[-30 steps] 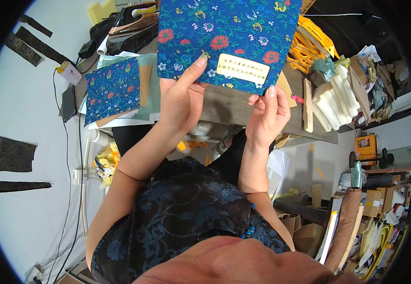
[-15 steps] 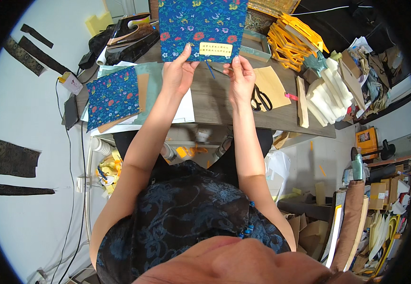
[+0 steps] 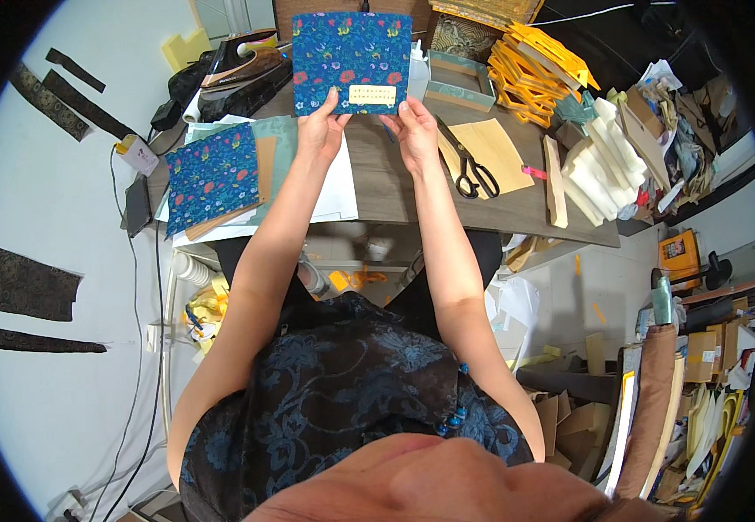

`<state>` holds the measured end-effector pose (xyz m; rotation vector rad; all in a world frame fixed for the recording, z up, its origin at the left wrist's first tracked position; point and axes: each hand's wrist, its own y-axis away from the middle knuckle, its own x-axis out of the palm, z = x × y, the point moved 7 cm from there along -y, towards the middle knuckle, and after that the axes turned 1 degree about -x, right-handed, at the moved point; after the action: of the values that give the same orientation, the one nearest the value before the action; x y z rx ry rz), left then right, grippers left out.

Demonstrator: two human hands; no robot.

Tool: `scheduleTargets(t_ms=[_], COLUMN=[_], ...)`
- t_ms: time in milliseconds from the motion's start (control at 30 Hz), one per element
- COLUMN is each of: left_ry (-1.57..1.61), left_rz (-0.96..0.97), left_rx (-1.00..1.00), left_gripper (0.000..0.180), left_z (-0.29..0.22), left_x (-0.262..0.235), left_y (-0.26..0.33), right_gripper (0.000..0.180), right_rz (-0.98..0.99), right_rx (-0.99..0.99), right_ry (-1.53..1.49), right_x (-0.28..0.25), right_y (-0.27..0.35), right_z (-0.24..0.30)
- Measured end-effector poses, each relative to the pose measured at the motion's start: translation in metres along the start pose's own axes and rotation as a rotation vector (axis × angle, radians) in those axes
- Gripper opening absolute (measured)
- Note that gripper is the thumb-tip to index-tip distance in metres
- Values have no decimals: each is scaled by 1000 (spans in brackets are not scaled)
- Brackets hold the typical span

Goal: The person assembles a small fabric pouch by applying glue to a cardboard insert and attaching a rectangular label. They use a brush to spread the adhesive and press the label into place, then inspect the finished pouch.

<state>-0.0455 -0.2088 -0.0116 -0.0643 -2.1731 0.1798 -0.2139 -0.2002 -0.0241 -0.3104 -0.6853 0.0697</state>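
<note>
Both of my hands hold a flat blue board covered in flowered fabric point(image 3: 351, 54) above the far part of the wooden table point(image 3: 386, 191). My left hand point(image 3: 319, 130) grips its lower left edge. My right hand point(image 3: 416, 130) grips its lower right edge. A small cream label point(image 3: 372, 96) sits near the bottom of the board, between my thumbs. The board stands tilted up, facing me.
A second blue flowered board point(image 3: 213, 174) lies at the left on teal and white sheets. Black scissors point(image 3: 473, 170) rest on a tan sheet point(image 3: 492, 152) at the right. A clothes iron point(image 3: 242, 61), a teal box point(image 3: 458, 80), yellow frames point(image 3: 538, 63) and white strips point(image 3: 599, 161) crowd the back.
The flowered board and both hands have moved away from my head toward the far side of the table. My arms are now stretched out.
</note>
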Motion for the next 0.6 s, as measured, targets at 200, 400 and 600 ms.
scheduleTargets(t_ms=[200,400,600], left_ry=[-16,39,70], left_rz=[-20,-39,1], left_rx=[-9,-15,-27], left_gripper=[29,31,31], left_z=[3,8,8], left_x=[-9,-13,-16], left_y=[-2,0,2], right_gripper=[22,21,19], right_rz=[-10,-37,-30], right_rx=[21,29,23], right_ry=[8,-48,53], right_x=[-6,-8,-2], right_y=[2,7,19], right_z=[-7,-7,-4])
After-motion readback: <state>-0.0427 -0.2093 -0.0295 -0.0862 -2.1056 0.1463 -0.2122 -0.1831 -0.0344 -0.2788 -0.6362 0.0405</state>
